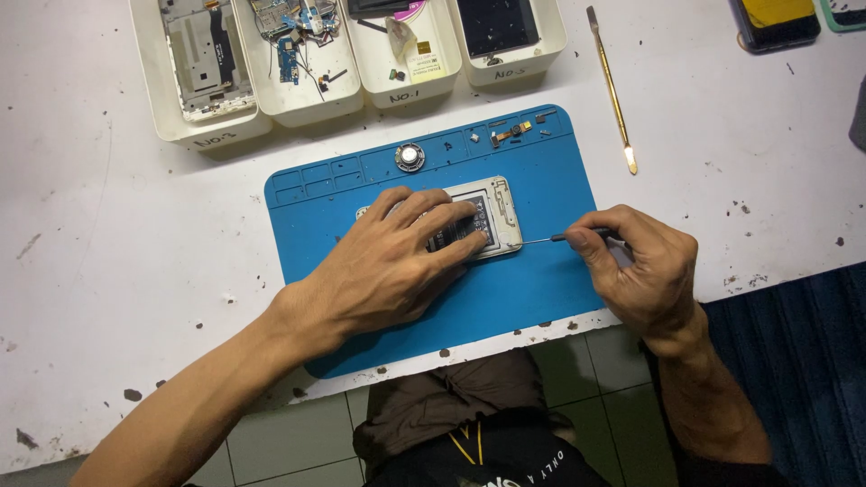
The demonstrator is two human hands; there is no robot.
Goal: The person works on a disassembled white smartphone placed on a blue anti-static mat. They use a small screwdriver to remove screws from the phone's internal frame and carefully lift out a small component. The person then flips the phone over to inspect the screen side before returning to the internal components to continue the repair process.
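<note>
Head view — left hand [392, 271] presses flat on the opened phone [483, 219]; right hand [642, 271] pinches a thin screwdriver [568, 237].

A phone repair workshop: blue repair mat [541, 298], bins of phone parts [298, 90].

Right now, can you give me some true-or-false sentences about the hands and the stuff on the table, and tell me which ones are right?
1. The left hand presses down on an opened phone. True.
2. The phone lies on a red mat. False: the mat is blue.
3. The right hand holds a thin screwdriver whose tip points at the phone's edge. True.
4. The white trays at the far edge of the table are all empty. False: they hold phone parts.
5. The long metal pry tool is in the left hand. False: it lies on the table, right of the trays.
</note>
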